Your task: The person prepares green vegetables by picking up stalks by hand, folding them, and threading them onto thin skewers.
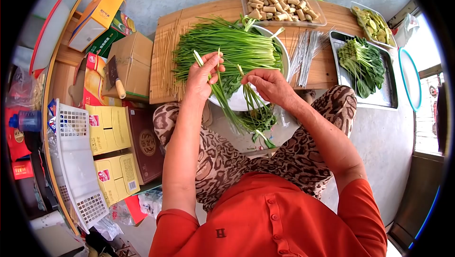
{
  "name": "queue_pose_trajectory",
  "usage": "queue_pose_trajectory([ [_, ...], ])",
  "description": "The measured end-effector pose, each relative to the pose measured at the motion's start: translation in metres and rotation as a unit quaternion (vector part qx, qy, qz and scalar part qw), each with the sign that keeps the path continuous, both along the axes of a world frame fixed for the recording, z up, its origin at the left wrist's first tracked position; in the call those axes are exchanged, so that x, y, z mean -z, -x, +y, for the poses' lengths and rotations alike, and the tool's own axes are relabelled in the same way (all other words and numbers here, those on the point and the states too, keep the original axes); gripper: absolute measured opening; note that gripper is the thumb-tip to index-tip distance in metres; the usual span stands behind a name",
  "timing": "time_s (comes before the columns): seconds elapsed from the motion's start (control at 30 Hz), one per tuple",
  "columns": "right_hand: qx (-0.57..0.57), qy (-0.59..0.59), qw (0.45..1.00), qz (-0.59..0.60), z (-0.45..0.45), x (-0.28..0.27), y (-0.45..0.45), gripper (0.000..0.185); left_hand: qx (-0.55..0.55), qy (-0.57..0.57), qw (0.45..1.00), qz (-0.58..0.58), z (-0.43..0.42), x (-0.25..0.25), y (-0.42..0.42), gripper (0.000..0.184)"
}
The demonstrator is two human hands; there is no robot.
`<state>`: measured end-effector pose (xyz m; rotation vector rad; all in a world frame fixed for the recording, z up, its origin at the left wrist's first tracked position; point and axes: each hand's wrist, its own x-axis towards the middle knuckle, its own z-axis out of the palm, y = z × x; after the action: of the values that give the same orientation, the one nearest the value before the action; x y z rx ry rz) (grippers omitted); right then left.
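Observation:
My left hand (204,76) is closed around a few garlic chives, whose pale ends poke up past the fingers and whose green blades hang below. Beside it, my right hand (269,85) pinches a second small bunch of chives (251,97), also drooping downward. A large heap of garlic chives (222,44) lies just beyond both hands, partly over a white basin (286,60). Under the hands, loose greens (259,118) hang near the basin's front edge. My fingers hide part of each bunch.
Bamboo skewers (163,63) and metal skewers (303,55) flank the chives on the wooden table (208,8). Behind stands a tub of beige rolled pieces (279,6). Rightward, a metal tray (391,81) holds skewered leafy greens (362,63). Cardboard boxes (135,60) and a cleaver (113,74) are at left.

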<state>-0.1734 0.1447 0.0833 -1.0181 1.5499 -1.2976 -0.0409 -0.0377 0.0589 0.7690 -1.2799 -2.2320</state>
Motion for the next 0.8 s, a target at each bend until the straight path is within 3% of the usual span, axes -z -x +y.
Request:
queue_pose_trajectory([
  [0.8,-0.012,-0.026,1.000,-0.008,0.0002,-0.0012,0.0024,0.024,0.031,0.005,1.000,-0.003,-0.0065,-0.0011,-0.0024,0.022],
])
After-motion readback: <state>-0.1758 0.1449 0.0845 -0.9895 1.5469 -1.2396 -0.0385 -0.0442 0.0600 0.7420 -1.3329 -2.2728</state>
